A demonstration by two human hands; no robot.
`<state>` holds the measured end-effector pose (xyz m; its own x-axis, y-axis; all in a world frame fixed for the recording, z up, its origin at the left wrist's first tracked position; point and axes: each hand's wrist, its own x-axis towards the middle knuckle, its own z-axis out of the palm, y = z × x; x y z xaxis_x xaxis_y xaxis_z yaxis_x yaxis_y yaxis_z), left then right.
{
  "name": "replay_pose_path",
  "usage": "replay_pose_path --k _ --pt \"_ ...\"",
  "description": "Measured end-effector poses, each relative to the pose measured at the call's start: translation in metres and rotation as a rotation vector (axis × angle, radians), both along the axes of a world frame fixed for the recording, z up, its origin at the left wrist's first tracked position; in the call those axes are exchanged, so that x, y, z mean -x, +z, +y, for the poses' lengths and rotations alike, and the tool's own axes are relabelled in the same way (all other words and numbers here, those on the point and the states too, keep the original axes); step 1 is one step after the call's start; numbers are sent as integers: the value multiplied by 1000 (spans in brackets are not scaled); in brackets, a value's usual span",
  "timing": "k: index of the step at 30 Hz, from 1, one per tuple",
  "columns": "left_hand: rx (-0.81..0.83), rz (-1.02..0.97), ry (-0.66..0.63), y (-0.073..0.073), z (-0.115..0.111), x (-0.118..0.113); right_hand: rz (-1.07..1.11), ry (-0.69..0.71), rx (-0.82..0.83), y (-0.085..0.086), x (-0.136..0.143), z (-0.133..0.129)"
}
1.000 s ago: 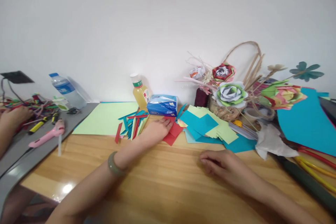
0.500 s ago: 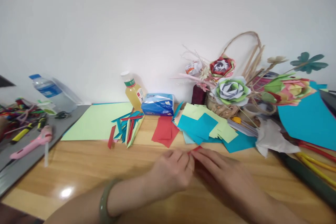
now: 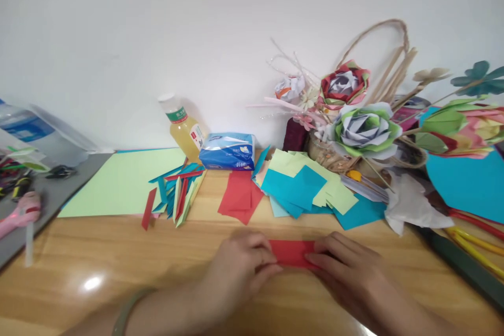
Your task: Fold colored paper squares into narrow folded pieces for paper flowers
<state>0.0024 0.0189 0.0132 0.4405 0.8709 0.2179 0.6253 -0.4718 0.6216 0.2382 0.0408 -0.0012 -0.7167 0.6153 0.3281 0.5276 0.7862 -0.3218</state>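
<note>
We are pinching the red rectangular paper piece [image 3: 292, 253], long axis running crosswise, between left hand [image 3: 246, 265] and right hand [image 3: 352, 268].

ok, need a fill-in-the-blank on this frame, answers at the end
The left hand and right hand hold a piece of paper coloured ____.
The bracelet is on the ____ arm.
The juice bottle has a ____ screw cap.
The glue gun is mostly ____.
Missing words: red; left; white; pink.
</note>
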Motion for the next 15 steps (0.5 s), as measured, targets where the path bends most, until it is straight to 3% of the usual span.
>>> replay_pose_path --k 3,6,10,15 --pt "148 -58 80 2 2 0 61 -49 148 3 0 0" --pt "172 -87 109 -3 4 0 139 -132 258 5 0 2" --pt "223 -83 191 -11 5 -1 197 -304 281 3 0 2" --pt "396 17 280 -5 7 -6 157 -371 294 3 3 0"
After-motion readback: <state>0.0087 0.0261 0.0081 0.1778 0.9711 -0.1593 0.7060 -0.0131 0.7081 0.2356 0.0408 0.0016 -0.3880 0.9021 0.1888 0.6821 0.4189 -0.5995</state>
